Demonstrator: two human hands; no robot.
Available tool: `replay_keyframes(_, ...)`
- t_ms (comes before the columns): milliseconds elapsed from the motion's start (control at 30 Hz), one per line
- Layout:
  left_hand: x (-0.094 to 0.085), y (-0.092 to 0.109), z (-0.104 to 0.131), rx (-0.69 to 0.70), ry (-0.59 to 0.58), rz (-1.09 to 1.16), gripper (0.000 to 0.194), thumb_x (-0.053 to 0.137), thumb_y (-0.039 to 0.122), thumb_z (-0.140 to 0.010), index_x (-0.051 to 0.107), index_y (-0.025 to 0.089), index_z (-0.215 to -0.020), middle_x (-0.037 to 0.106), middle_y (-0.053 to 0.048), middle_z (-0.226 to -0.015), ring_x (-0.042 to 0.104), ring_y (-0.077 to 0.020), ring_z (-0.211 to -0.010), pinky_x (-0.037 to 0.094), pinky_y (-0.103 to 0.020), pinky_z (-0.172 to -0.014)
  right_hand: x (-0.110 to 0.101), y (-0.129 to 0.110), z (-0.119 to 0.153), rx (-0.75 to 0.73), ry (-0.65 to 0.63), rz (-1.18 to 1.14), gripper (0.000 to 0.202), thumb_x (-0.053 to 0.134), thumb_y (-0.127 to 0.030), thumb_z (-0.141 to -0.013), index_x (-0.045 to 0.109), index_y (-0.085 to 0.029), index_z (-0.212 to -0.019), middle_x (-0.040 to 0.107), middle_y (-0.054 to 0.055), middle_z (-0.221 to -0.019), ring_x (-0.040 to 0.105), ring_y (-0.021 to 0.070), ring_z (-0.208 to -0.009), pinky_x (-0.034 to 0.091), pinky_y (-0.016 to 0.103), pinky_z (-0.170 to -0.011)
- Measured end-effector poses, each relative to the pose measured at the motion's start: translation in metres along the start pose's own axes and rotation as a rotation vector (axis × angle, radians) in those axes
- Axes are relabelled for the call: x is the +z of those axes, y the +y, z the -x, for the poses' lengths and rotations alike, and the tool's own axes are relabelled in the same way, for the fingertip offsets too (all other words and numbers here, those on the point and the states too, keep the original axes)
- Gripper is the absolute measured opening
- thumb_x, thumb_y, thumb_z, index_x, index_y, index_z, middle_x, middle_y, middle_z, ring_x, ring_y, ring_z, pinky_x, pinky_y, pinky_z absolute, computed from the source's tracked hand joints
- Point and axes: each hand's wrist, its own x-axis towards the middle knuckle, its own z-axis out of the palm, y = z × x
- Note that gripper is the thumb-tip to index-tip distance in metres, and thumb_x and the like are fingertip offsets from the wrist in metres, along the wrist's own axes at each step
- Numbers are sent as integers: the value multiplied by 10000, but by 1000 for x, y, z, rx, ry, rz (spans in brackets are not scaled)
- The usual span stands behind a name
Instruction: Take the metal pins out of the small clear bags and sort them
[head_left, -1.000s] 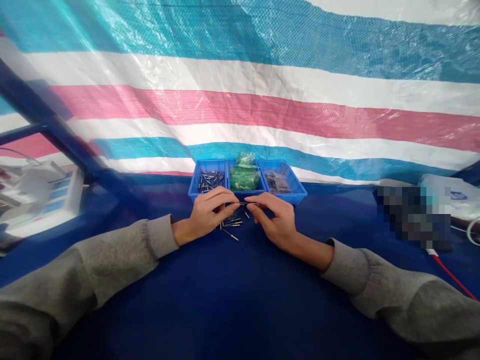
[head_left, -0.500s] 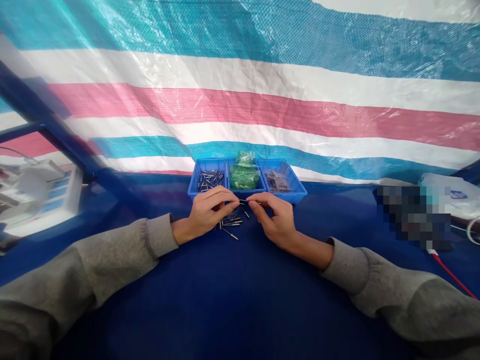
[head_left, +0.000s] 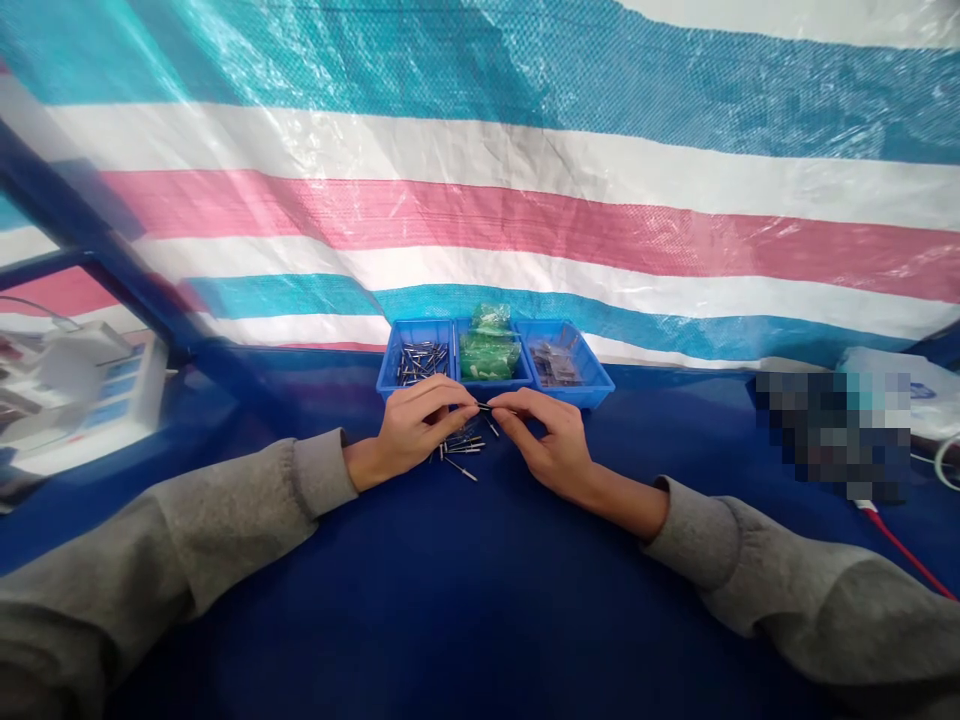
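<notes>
My left hand (head_left: pixel 420 425) and my right hand (head_left: pixel 549 435) meet just in front of the blue bins, fingertips nearly touching. Between them is a thin metal rivet (head_left: pixel 484 407), pinched at one end by each hand. Several loose rivets (head_left: pixel 462 448) lie on the blue table beneath and beside my left fingers, some partly hidden. Behind my left hand, the left bin (head_left: pixel 384 372) holds many similar rivets. Green plastic packets (head_left: pixel 489 355) fill the middle bin, and small clear bags (head_left: pixel 555 364) lie in the right bin.
A striped plastic sheet (head_left: pixel 480 215) hangs behind the bins. White equipment (head_left: pixel 82 390) stands at the left beyond a blue frame. At the right are a pixelated dark object (head_left: pixel 832 430), a red cable (head_left: pixel 907 550) and a white plastic bag (head_left: pixel 930 390).
My right hand has shifted slightly left, so its fingertips are closer to those of my left hand. Less of the rivet shows between them.
</notes>
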Motion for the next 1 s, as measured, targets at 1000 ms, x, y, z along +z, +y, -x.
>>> replay_keyframes(1000,0,0,-1,36,-1,-1,35,595,158,-809,623,145,-824,669,-42,-749,610,-114,-695,520,-221,-620,0,2,3,40,4,26,125,475,-223,-875,595,-192,-891,664,19,-760,611,125,-649,493,241,-587)
